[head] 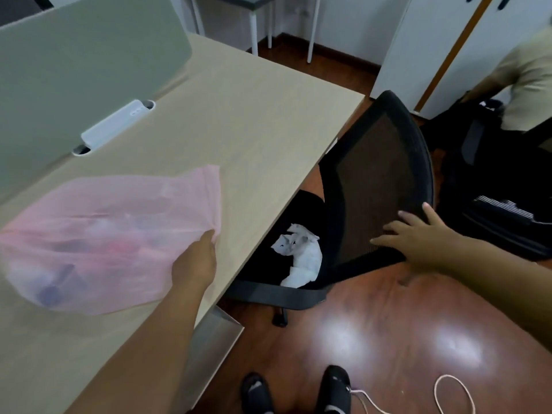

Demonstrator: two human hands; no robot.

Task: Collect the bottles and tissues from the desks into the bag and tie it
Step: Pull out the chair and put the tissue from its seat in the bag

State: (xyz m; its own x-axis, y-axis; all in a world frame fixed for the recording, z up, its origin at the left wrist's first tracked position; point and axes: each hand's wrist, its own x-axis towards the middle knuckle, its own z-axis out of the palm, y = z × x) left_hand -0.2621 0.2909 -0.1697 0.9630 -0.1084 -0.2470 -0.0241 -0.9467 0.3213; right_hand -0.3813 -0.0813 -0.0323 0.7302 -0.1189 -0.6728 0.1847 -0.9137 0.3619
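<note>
A translucent pink plastic bag [98, 237] lies on the light wooden desk [239, 115] at the left, with dim shapes of bottles and paper inside. My left hand [195, 261] pinches the bag's open edge near the desk's front. Crumpled white tissues [301, 258] lie on the seat of a black office chair, tucked partly under the desk. My right hand [418, 237] rests flat on the mesh backrest [379, 186] of that chair, fingers spread.
A grey-green divider panel [74, 61] and a white power strip [115, 125] line the desk's far side. A second person sits at the upper right beside white cabinets [442, 40]. A thin cord [454, 392] loops on the shiny wood floor near my feet.
</note>
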